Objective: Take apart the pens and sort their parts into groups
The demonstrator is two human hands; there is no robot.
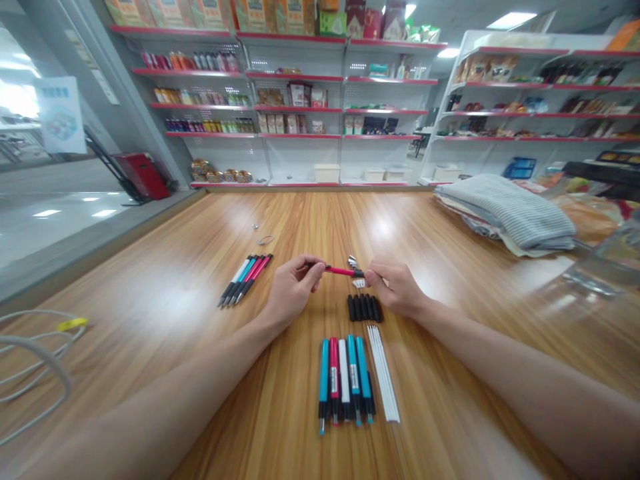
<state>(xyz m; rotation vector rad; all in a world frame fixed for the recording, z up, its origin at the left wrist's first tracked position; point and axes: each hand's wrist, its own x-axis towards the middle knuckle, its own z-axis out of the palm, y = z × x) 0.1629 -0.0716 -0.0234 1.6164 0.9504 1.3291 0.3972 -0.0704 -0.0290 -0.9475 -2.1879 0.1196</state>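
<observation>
A red pen (342, 271) with black ends is held level between my two hands above the table. My left hand (297, 283) pinches its left end, and the fingers of my right hand (395, 285) close round its right tip. Just below my right hand lie several black rubber grips (364, 308) in a row. Small white parts (359, 283) and small silver tips (353, 262) sit close behind them. Nearer to me are several pen barrels (343, 373) in blue, red and white, with thin white refills (384, 375) beside them. Several whole pens (245, 280) lie left of my left hand.
A wooden table (175, 373) spreads before me. A metal ring (265, 239) lies toward the back. White cable (37, 363) coils at the left edge. Folded striped cloth (507, 207) and a clear container (607, 260) stand at the right. Stocked shelves (300, 110) rise behind.
</observation>
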